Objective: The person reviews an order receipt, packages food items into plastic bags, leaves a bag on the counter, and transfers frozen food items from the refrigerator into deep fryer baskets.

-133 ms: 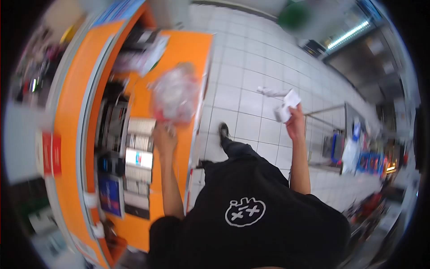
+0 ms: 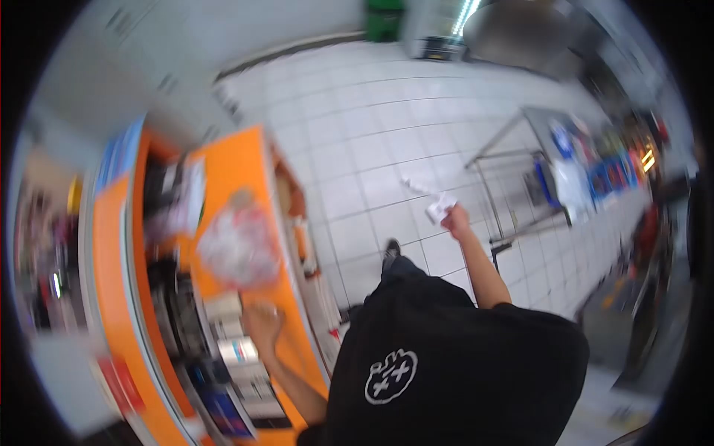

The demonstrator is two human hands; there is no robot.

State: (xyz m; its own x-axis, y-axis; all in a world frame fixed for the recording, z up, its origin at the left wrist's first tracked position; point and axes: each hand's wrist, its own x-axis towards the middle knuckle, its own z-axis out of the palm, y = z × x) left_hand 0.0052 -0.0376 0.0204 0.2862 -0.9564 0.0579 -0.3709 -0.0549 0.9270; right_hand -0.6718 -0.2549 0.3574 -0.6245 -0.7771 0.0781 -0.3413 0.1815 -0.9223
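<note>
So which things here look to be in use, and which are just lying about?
Likely in use:
- white paper, in the right hand
- perhaps the plastic bag and boxlike items, both near the blurred left hand

Likely just lying about:
- green container
- white bag by the metal-framed table

The bag (image 2: 239, 249) is blurred — its contents unreadable — and the left hand's (image 2: 264, 325) fingers are too smeared to tell.
</note>
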